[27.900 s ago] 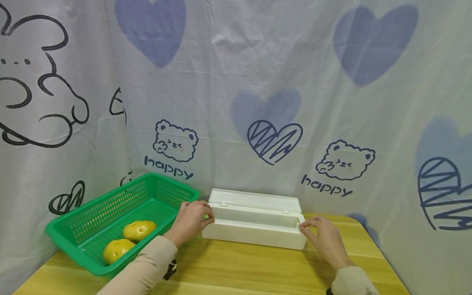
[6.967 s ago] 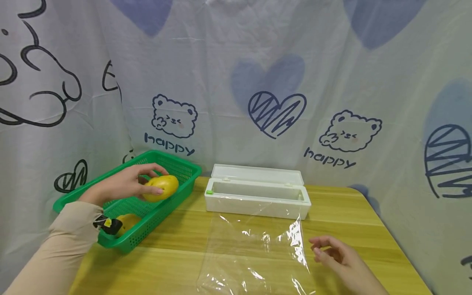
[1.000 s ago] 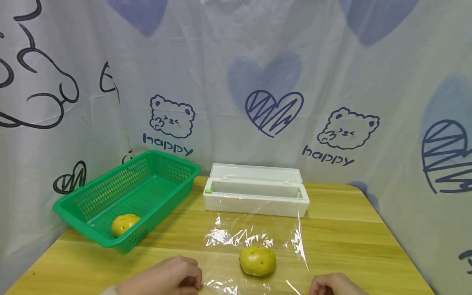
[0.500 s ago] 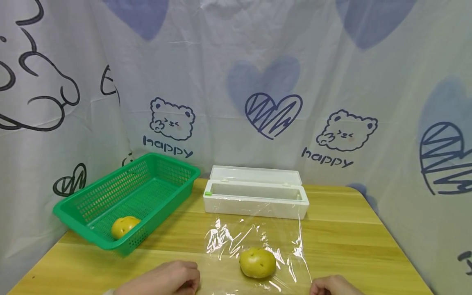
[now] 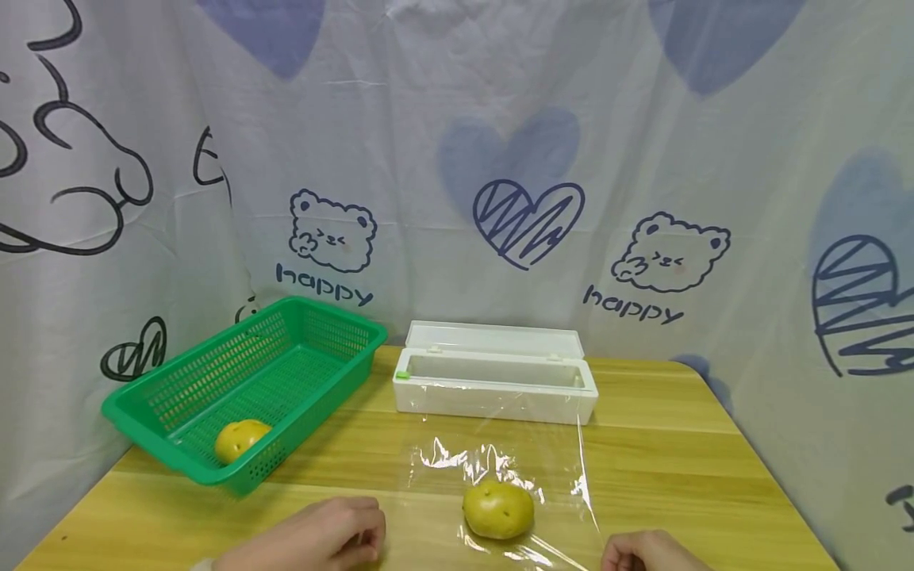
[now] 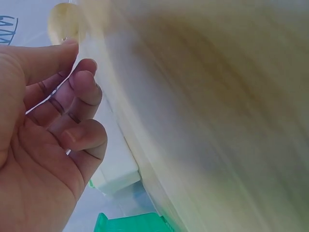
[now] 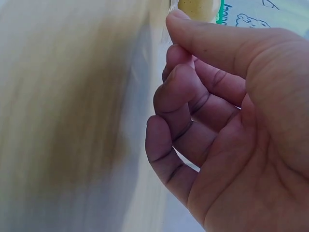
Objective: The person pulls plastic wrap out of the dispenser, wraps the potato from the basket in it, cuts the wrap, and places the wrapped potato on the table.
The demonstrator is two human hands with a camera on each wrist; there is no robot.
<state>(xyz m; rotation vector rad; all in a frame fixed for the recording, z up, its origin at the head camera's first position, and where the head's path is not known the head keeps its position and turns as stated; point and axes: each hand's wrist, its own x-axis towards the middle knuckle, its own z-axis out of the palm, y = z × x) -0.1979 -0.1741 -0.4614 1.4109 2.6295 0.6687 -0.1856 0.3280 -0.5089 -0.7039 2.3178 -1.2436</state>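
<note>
A sheet of clear plastic wrap [image 5: 500, 444] stretches from the white dispenser box [image 5: 493, 400] toward the near side of the table. On it lies a yellow potato [image 5: 498, 510], also seen past the fingers in the left wrist view (potato [image 6: 63, 21]) and the right wrist view (potato [image 7: 195, 8]). My left hand [image 5: 314, 538] pinches the wrap's near left corner between thumb and forefinger. At the near right corner my right hand [image 5: 648, 551] pinches it likewise, the other fingers loosely curled. The wrap's nearest edge is outside the head view.
A green plastic basket [image 5: 286, 420] stands at the left with another potato [image 5: 241, 440] inside. The box's lid [image 5: 495, 339] is raised, and a small green tab [image 5: 403, 375] sits at its left end. A printed curtain [image 5: 414, 159] hangs behind the wooden table [image 5: 664, 444].
Since the oldest frames, wrap has been drawn from the box and one potato moved from the basket onto it. In the last second, only the glints and folds on the wrap shift slightly.
</note>
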